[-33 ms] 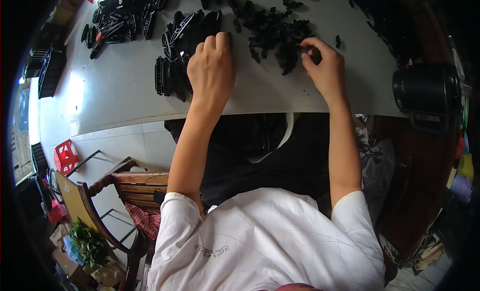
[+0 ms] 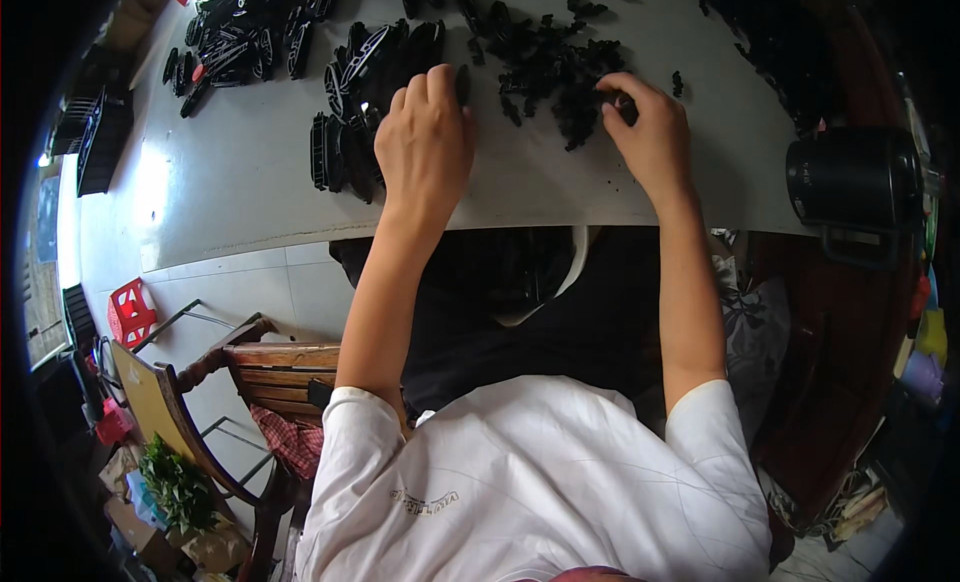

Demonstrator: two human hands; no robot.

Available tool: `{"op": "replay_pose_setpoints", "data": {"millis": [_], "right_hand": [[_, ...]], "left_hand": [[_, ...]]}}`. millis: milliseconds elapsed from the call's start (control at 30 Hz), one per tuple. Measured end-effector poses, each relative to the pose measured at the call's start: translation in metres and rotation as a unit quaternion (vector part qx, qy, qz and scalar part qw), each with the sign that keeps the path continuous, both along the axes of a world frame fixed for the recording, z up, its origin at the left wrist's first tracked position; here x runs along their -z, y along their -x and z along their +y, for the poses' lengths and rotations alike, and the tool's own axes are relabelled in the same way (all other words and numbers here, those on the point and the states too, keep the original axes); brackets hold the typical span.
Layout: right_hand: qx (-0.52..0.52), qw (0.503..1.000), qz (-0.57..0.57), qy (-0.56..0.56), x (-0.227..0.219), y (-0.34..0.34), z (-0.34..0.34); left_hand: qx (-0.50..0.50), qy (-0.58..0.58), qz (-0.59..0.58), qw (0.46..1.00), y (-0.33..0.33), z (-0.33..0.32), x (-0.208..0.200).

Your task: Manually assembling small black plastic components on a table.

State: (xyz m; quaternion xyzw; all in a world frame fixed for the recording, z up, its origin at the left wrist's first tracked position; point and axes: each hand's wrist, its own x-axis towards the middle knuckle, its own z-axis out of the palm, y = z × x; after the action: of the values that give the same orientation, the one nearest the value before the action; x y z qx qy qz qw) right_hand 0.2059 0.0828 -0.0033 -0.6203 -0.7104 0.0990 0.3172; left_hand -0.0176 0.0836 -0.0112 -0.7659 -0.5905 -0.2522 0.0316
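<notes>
The head camera, a wide fisheye, looks down from above me, close over my white shirt [image 2: 560,472], with the table [image 2: 255,177] farther forward across the upper view.

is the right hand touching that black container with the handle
Apart: the head view shows a stretch of bare grey tabletop between the right hand and the black container.

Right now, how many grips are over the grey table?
2: the left grip, beside the elongated black parts; the right grip, by the small jagged black parts. Both show; no third one is visible.
</notes>
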Motion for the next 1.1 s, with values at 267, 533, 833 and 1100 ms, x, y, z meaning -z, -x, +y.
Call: {"op": "replay_pose_setpoints", "data": {"millis": [267,533,833,1100], "right_hand": [[-0.012,0.987,-0.148,0.067,-0.011,-0.001,0.003],[-0.017,0.997,-0.078,0.014,-0.003,-0.014,-0.021],[0.117,0.967,0.125,0.19,-0.021,-0.016,-0.023],[-0.023,0.963,0.225,0.144,-0.014,-0.003,-0.028]], "left_hand": [[0.088,0.252,-0.538,0.8,0.003,-0.038,-0.005],[0.121,0.39,-0.646,0.645,-0.003,-0.054,-0.008],[0.126,0.385,-0.647,0.646,-0.007,-0.061,-0.005],[0.146,0.41,-0.649,0.623,-0.005,-0.064,-0.008]]}}
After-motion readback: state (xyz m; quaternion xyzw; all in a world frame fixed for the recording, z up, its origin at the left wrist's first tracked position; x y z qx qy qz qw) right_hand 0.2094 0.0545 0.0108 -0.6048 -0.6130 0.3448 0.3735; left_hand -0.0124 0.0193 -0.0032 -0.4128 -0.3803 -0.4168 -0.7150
